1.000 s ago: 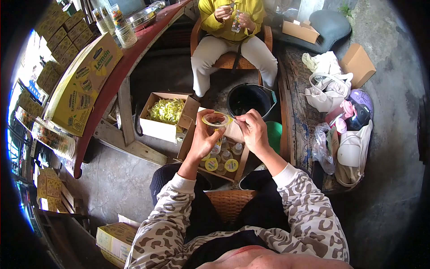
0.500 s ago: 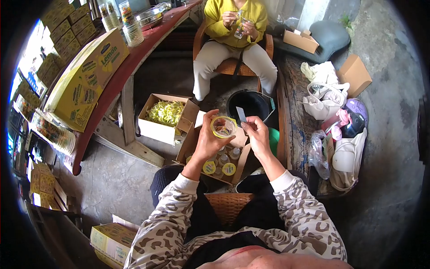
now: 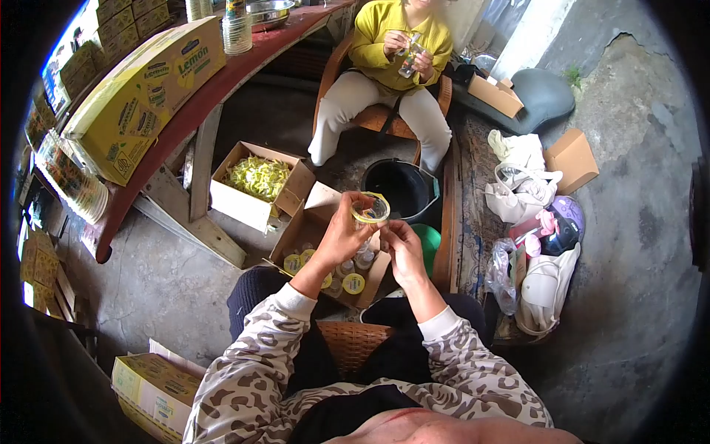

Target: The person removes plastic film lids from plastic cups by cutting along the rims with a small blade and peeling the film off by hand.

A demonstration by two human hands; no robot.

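My left hand [image 3: 342, 233] is wrapped round a clear plastic cup [image 3: 372, 210] with a yellow rim, its mouth tipped up towards me. At the cup's near right side is my right hand [image 3: 405, 253], thumb and fingers pinched together. Whatever lies in that pinch is hidden. Below my hands stands an open cardboard box [image 3: 294, 231] holding several clear containers, some with round yellow tops [image 3: 353, 283].
Beyond my hands stand a black bucket [image 3: 430, 200] and a green container [image 3: 427, 248]. A box of yellow-green strips [image 3: 257, 179] is left of them. Across from me sits a person [image 3: 399, 52] handling a small clear item. Cartons [image 3: 148, 96] line the red table [image 3: 174, 122].
My right hand has come in against the cup, and the pale flat strip it held up no longer shows. The cup has tilted slightly. My view has shifted a little.
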